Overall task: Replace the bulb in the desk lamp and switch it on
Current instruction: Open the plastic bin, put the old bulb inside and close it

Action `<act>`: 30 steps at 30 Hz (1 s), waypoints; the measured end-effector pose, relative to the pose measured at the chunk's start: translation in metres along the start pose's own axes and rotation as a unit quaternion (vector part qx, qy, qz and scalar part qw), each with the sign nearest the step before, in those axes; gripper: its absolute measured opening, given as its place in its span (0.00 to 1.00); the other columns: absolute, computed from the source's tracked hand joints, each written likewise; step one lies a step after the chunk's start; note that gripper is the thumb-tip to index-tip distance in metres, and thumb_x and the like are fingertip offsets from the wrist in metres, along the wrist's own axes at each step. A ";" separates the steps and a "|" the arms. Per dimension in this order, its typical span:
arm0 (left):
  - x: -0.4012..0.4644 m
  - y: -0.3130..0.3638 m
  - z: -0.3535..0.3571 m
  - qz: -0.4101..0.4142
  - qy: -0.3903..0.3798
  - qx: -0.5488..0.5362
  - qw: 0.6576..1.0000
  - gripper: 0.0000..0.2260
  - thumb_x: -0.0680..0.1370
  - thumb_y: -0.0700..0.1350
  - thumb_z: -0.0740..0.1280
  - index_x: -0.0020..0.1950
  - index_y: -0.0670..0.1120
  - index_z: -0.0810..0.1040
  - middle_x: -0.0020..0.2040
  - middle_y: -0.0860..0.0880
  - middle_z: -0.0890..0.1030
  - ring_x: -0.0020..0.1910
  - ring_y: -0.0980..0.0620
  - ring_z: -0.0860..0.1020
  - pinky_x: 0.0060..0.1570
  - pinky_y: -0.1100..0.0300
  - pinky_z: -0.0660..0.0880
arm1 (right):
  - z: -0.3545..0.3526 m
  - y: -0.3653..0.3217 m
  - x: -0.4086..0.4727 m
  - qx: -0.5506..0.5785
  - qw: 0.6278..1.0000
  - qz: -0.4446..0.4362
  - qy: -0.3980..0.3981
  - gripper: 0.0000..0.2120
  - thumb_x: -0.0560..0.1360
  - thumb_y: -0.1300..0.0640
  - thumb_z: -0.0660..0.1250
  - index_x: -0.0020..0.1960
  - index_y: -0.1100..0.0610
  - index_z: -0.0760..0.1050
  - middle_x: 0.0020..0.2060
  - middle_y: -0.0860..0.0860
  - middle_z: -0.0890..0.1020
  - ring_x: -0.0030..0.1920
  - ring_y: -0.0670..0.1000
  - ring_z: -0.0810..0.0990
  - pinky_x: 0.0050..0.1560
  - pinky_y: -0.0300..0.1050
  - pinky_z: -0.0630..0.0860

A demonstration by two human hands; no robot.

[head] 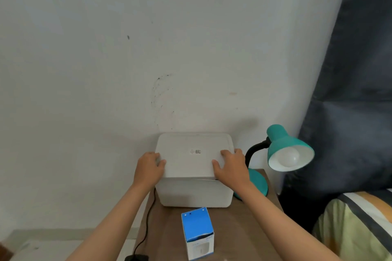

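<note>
Left hand [149,166]: grips the left edge of the white box's lid [194,154], fingers curled over the top, thumb on the lid.
Right hand [230,165]: grips the lid's right edge the same way.
White box [194,194]: stands at the back of the brown table [244,229], against the wall.
Desk lamp [284,150]: teal, just right of the box at the table's right edge; bulb [287,158] seated in the shade, unlit.
Bulb carton [198,232]: blue and white, upright in front of the box.
Cable [148,218]: black, runs down the table's left edge.
Room: bare tabletop on both sides of the carton.
</note>
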State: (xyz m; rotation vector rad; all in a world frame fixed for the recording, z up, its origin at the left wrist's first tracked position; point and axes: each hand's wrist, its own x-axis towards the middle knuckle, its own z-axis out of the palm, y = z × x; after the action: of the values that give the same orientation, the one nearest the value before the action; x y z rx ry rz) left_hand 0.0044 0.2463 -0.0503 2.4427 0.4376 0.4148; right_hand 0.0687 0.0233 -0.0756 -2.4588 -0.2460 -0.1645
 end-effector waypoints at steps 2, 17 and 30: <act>0.000 -0.003 0.003 0.003 -0.001 0.004 1.000 0.05 0.76 0.41 0.65 0.45 0.39 0.77 0.53 0.33 0.78 0.54 0.38 0.75 0.50 0.55 0.69 | 0.004 0.002 0.000 -0.001 1.000 0.000 0.002 0.25 0.75 0.47 0.62 0.67 0.59 0.68 0.63 0.63 0.66 0.67 0.62 0.63 0.59 0.53 0.72; 0.011 -0.019 0.023 0.004 -0.113 0.024 0.993 0.25 0.80 0.49 0.57 0.74 0.40 0.56 0.77 0.41 0.53 0.75 0.44 0.56 0.71 0.54 0.56 | 0.009 0.005 0.026 -0.160 0.976 -0.014 -0.147 0.36 0.76 0.37 0.50 0.76 0.53 0.44 0.75 0.62 0.38 0.75 0.63 0.38 0.75 0.58 0.49; 0.033 -0.022 0.038 0.046 -0.105 0.091 0.989 0.32 0.78 0.57 0.57 0.75 0.41 0.52 0.77 0.44 0.48 0.76 0.46 0.50 0.74 0.51 0.53 | 0.017 0.013 0.045 -0.153 0.981 -0.039 -0.113 0.38 0.74 0.33 0.52 0.76 0.53 0.49 0.76 0.60 0.45 0.76 0.61 0.43 0.75 0.56 0.48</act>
State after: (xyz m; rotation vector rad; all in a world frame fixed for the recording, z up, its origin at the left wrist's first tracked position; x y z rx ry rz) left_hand 0.0439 0.2563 -0.0867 2.6570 0.2843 0.1574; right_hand 0.1161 0.0297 -0.0885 -2.7767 -0.4439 0.0507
